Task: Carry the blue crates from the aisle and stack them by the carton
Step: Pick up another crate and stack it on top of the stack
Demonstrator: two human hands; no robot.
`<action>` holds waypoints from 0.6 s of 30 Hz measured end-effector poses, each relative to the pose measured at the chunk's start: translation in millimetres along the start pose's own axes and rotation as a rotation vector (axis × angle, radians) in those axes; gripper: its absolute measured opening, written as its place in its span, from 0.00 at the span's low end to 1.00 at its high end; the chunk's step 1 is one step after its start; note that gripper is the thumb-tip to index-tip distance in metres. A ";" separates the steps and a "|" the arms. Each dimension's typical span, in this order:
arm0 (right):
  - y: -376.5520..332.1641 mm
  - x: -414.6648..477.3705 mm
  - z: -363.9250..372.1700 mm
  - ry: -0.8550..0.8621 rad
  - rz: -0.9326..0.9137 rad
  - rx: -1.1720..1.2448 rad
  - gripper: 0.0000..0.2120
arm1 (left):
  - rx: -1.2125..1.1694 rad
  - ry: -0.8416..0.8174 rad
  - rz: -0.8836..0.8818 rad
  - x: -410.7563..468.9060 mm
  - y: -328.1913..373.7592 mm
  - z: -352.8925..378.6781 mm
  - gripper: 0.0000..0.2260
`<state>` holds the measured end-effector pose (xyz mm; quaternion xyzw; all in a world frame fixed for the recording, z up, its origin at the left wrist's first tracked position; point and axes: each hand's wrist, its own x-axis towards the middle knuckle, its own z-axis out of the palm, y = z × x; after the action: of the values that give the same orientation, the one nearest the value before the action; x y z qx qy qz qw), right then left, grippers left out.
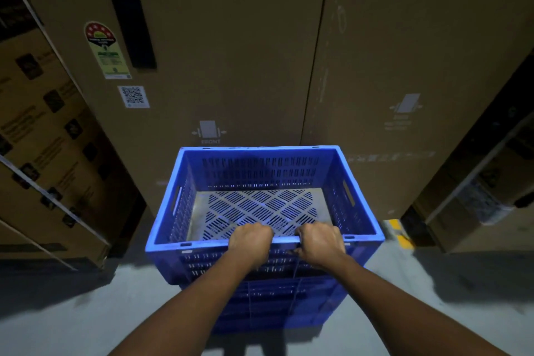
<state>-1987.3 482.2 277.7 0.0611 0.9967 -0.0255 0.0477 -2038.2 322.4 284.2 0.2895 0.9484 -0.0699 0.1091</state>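
Observation:
A blue slotted crate (358, 205) sits on top of a stack of blue crates (271, 303) on the grey floor. It is empty, with a dusty perforated bottom. The stack stands right in front of a tall brown carton (231, 52). My left hand (250, 241) and my right hand (319, 243) are side by side, both curled over the near rim of the top crate. The lower crates are partly hidden by my forearms and the top crate.
A second tall carton (410, 66) stands to the right of the first. Printed boxes with strapping (49, 153) lean at the left. More boxes (476, 196) fill the right side, with a yellow-black floor marking (400, 233) beside them. Grey floor (72, 312) lies around the stack.

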 end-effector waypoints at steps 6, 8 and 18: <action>20.9 -0.3 1.7 -0.012 -0.028 -0.027 0.15 | 0.002 -0.025 -0.021 8.4 18.6 -0.2 0.08; 25.1 0.2 2.5 -0.014 -0.036 -0.020 0.14 | -0.001 -0.018 -0.031 9.2 22.0 0.8 0.07; 26.0 3.0 11.1 0.040 -0.110 -0.025 0.22 | -0.007 0.037 -0.010 7.4 18.3 8.2 0.12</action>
<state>-1986.0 507.7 265.2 0.0060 0.9995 -0.0143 0.0270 -2032.4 339.8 273.2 0.2855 0.9519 -0.0617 0.0922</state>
